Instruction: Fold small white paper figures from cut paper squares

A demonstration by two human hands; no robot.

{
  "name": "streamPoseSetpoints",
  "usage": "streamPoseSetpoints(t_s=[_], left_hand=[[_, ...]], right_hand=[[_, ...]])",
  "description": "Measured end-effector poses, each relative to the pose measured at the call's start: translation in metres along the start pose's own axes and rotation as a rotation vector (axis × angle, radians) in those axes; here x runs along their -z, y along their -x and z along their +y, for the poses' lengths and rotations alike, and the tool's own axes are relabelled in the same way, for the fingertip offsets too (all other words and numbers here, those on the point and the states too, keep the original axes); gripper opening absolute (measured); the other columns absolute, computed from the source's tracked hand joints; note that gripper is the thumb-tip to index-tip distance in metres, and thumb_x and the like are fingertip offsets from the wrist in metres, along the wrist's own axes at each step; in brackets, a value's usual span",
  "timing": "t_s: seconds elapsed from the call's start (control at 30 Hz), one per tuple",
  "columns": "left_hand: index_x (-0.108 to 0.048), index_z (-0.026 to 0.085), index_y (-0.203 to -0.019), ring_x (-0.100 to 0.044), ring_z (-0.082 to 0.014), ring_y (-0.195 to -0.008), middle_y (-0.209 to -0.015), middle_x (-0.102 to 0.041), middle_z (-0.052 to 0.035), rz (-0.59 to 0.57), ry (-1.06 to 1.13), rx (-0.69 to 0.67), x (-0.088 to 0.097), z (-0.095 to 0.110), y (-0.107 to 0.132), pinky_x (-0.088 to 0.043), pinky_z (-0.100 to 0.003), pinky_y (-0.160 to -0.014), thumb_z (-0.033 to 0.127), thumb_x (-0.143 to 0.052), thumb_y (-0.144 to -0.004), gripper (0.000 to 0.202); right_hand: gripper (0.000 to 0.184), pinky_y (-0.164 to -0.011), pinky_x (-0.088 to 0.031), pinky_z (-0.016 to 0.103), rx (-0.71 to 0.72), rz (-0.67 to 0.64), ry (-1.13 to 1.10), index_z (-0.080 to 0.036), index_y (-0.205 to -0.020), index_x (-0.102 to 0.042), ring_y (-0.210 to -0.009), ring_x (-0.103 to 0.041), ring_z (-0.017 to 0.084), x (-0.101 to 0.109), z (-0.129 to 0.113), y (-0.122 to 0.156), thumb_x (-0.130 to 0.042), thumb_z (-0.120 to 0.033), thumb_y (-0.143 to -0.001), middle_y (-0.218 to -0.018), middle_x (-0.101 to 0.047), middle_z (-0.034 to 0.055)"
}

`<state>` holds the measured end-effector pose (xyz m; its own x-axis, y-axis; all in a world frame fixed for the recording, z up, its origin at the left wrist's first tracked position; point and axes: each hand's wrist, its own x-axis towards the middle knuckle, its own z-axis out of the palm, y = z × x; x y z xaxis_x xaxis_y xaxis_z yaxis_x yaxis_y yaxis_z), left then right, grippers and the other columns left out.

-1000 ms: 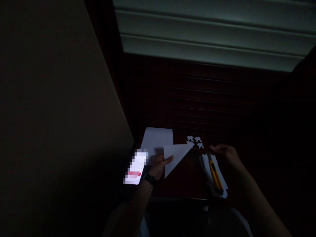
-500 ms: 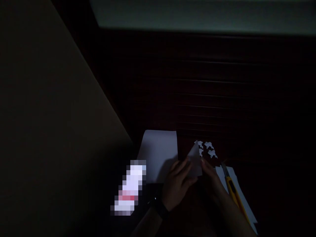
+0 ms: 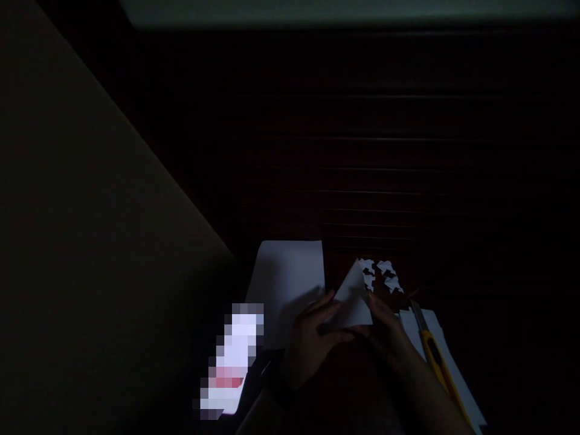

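A folded piece of white paper [image 3: 354,302], triangular in outline with its point facing away from me, is held up between both hands. My left hand [image 3: 312,341], with a dark band on the wrist, grips the paper's left side, thumb along its lower edge. At the right edge, my right hand [image 3: 385,323] pinches it between thumb and fingers. Just beyond the paper lie several small folded white paper pieces [image 3: 390,284], some partly covered by it. The light is dim, so the fold lines are hard to make out.
A large white sheet [image 3: 290,272] lies behind my left hand. A lit, blurred screen [image 3: 235,350] is at the left. On the right, a yellow box cutter [image 3: 437,362], blade exposed, rests on white paper sheets [image 3: 446,344]. A pale wall or panel [image 3: 113,211] slants along the left.
The left hand has shifted slightly left and down, and more of the paper's face now shows between the hands. The whole view has tilted slightly.
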<state>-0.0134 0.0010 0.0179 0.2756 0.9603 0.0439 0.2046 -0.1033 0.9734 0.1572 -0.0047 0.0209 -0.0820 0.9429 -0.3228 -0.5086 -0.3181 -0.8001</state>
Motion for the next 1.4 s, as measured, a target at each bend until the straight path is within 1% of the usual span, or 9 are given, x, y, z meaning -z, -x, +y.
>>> streamPoseSetpoints(t_s=[0.3,0.5,0.7,0.8,0.87,0.93,1.0,1.17,1.4], left_hand=[[-0.067,0.024,-0.103,-0.043,-0.0312,-0.119,-0.128,-0.052,-0.0070,0.033,0.124,0.029,-0.001,0.004,-0.007,-0.035,-0.045,-0.102,0.019,-0.082,-0.048,0.058],[-0.068,0.026,-0.101,-0.046,-0.0313,-0.116,-0.127,-0.052,-0.0061,0.038,0.089,-0.016,0.003,0.006,-0.008,-0.041,-0.045,-0.096,0.016,-0.083,-0.044,0.060],[-0.067,0.026,-0.104,-0.045,-0.0311,-0.116,-0.126,-0.053,-0.0059,0.001,0.079,-0.049,0.003,0.005,-0.010,-0.039,-0.042,-0.097,0.017,-0.084,-0.040,0.066],[-0.066,0.024,-0.106,-0.050,-0.0294,-0.111,-0.121,-0.057,-0.0063,-0.001,0.186,0.035,0.003,0.006,-0.009,-0.042,-0.037,-0.092,0.025,-0.080,-0.052,0.056],[-0.066,0.020,-0.102,-0.059,-0.0250,-0.094,-0.105,-0.065,-0.0065,-0.013,0.225,0.125,0.006,0.008,-0.008,-0.048,-0.031,-0.077,0.034,-0.069,-0.069,0.037],[-0.068,0.016,-0.092,-0.061,-0.0201,-0.074,-0.083,-0.068,-0.0046,-0.011,0.196,0.207,0.010,0.011,-0.009,-0.047,-0.025,-0.061,0.042,-0.056,-0.079,0.031],[-0.067,0.015,-0.082,-0.058,-0.0177,-0.065,-0.071,-0.065,-0.0025,0.030,0.155,0.252,0.016,0.014,-0.010,-0.043,-0.023,-0.053,0.046,-0.052,-0.080,0.035],[-0.067,0.016,-0.077,-0.058,-0.0190,-0.068,-0.068,-0.065,-0.0017,0.161,0.190,0.275,0.028,0.019,-0.014,-0.043,-0.024,-0.057,0.049,-0.057,-0.074,0.035],[-0.065,0.014,-0.098,-0.062,-0.0255,-0.083,-0.092,-0.069,-0.0080,-0.126,0.350,0.324,0.032,0.012,-0.011,-0.047,-0.032,-0.068,0.037,-0.065,-0.072,0.034]], right_hand=[[0.032,-0.073,-0.049,0.039,0.021,0.002,-0.051,-0.030,-0.097,-0.061,-0.094,-0.058,0.026,0.007,-0.001,0.003,-0.064,-0.049,-0.071,-0.100,-0.064,0.0028],[0.040,-0.076,-0.048,0.038,0.067,0.060,-0.093,-0.032,-0.102,-0.059,-0.099,-0.057,0.029,0.008,0.000,0.005,-0.064,-0.053,-0.068,-0.106,-0.063,0.0034],[0.053,-0.080,-0.046,0.038,0.088,0.071,0.019,-0.031,-0.112,-0.056,-0.105,-0.054,0.030,0.012,0.002,0.002,-0.069,-0.051,-0.064,-0.113,-0.062,0.0049],[0.058,-0.079,-0.046,0.040,0.076,0.068,0.012,-0.029,-0.117,-0.053,-0.103,-0.056,0.030,0.011,0.003,0.001,-0.066,-0.053,-0.066,-0.116,-0.061,0.0060],[0.054,-0.080,-0.046,0.039,0.070,0.105,0.005,-0.029,-0.117,-0.053,-0.102,-0.057,0.029,0.009,0.002,0.002,-0.066,-0.050,-0.069,-0.116,-0.061,0.0053],[0.049,-0.082,-0.045,0.039,0.068,0.119,0.026,-0.028,-0.115,-0.055,-0.100,-0.058,0.027,0.007,0.000,0.003,-0.067,-0.045,-0.071,-0.114,-0.062,0.0054],[0.045,-0.082,-0.045,0.040,0.081,0.067,0.079,-0.024,-0.112,-0.058,-0.097,-0.060,0.027,0.006,-0.001,0.003,-0.068,-0.039,-0.071,-0.111,-0.064,0.0068],[0.035,-0.077,-0.047,0.040,0.076,-0.036,0.215,-0.018,-0.101,-0.064,-0.084,-0.063,0.025,0.015,-0.001,0.000,-0.069,-0.036,-0.071,-0.097,-0.069,0.0086],[0.034,-0.074,-0.048,0.038,0.040,-0.091,0.250,-0.018,-0.100,-0.065,-0.082,-0.064,0.024,0.018,-0.010,0.005,-0.070,-0.035,-0.071,-0.095,-0.069,0.0076]])
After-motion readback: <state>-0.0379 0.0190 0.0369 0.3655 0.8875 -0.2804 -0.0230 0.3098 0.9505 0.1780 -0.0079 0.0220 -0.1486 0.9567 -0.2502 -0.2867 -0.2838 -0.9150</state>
